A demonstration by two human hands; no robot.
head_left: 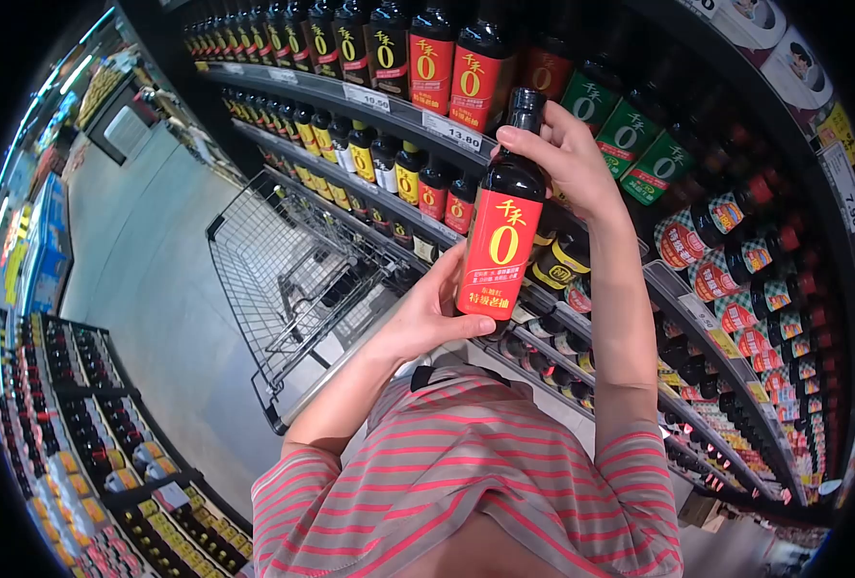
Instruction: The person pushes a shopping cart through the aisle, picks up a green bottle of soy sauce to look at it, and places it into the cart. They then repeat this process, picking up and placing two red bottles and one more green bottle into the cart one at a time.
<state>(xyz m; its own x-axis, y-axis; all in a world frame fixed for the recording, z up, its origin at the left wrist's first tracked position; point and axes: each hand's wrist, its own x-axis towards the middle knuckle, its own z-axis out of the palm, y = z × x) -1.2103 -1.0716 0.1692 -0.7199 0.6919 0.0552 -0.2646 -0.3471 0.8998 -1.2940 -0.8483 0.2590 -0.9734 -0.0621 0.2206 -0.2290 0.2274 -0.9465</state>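
In a shop aisle, the bottle is held before the shelf, its neck clamped by fingers of the right hand, its weight best borne by the left hand, fingers clamped on its base.

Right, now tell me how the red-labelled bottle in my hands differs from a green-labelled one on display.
The red-labelled bottle has a yellow zero on red; the green-labelled bottle has a pale zero on green. The red one is held, your right hand near its cap and your left hand at its base; the green one sits among others like it, untouched. Both are dark bottles with a large zero on the label.
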